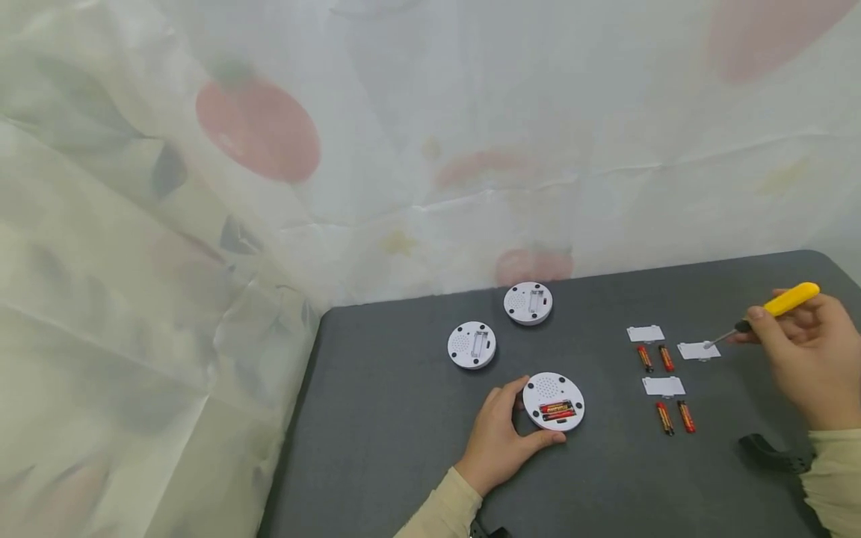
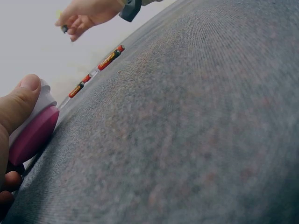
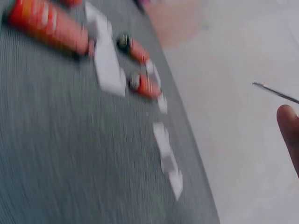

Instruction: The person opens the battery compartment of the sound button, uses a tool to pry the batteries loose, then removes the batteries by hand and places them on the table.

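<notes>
My left hand (image 1: 496,441) grips the rim of a round white device (image 1: 553,388) between thumb and fingers. Its battery side faces up, with two red-and-black batteries (image 1: 557,411) in the open compartment. In the left wrist view the device's pink lower part (image 2: 35,135) shows under my thumb. At the right, my right hand (image 1: 810,347) holds a yellow-handled screwdriver (image 1: 792,299). Its thin shaft points left and, in the head view, overlaps a white battery cover (image 1: 693,350). The right wrist view shows the screwdriver's tip (image 3: 261,86) raised above the table.
Two more round white devices, one left (image 1: 471,345) and one farther back (image 1: 528,302), have bare battery compartments. Two other white covers (image 1: 645,334) (image 1: 663,386) lie at the right beside loose batteries (image 1: 664,418). A patterned curtain (image 1: 403,149) hangs along the grey table's (image 1: 377,448) back and left.
</notes>
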{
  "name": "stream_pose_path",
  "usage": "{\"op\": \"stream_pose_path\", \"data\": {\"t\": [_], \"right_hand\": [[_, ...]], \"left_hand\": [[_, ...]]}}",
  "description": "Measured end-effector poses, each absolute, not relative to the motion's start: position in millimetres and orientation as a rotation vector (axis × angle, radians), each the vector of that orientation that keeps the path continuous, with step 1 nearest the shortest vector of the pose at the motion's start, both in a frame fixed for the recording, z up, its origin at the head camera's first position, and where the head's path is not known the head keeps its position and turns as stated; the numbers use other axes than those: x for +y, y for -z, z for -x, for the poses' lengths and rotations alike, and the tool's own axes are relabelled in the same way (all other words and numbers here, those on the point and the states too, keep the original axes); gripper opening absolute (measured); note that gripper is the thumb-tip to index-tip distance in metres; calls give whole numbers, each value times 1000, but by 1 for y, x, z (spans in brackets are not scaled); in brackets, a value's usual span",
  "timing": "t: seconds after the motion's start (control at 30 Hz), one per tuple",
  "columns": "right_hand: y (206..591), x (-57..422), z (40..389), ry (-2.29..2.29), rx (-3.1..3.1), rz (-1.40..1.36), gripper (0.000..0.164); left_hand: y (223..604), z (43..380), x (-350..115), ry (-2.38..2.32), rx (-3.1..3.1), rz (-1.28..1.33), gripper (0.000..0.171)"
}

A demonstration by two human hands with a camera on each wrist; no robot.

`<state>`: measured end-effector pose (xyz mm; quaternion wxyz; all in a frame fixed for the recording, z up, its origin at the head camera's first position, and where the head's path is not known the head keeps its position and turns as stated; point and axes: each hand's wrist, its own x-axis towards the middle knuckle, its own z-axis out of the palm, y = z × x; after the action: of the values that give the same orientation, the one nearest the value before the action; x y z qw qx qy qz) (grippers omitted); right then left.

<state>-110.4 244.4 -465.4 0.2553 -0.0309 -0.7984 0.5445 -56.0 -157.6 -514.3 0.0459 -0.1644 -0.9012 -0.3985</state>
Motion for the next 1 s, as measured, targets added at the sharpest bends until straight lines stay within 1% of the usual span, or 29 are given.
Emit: {"op": "stream_pose_path", "data": {"t": [0.07, 0.13, 0.23, 0.3, 0.37, 0.67, 0.87, 1.0], "right_hand": [[462, 236, 110, -1558, -2106, 57, 41], [458, 228, 108, -1619, -2065, 3, 33], [454, 215, 107, -1815, -1943, -150, 22], [452, 205, 105, -1921, -1874, -251, 19], [452, 195, 103, -2030, -1805, -340, 19], [461, 151, 92, -2102, -1917, -613, 21], [472, 126, 86, -2094, -2015, -723, 25], [477, 115, 83, -2037, -2078, -733, 28]], "left_hand": [[514, 56, -158, 1219, -2754, 504, 96], [515, 56, -158, 1215, -2757, 508, 97], [514, 56, -157, 1216, -2753, 518, 97], [514, 57, -157, 1209, -2747, 528, 97], [515, 58, -157, 1205, -2739, 536, 97], [514, 57, -158, 1174, -2744, 537, 97], [514, 57, -157, 1172, -2752, 534, 96], [514, 58, -157, 1172, -2760, 527, 96]]}}
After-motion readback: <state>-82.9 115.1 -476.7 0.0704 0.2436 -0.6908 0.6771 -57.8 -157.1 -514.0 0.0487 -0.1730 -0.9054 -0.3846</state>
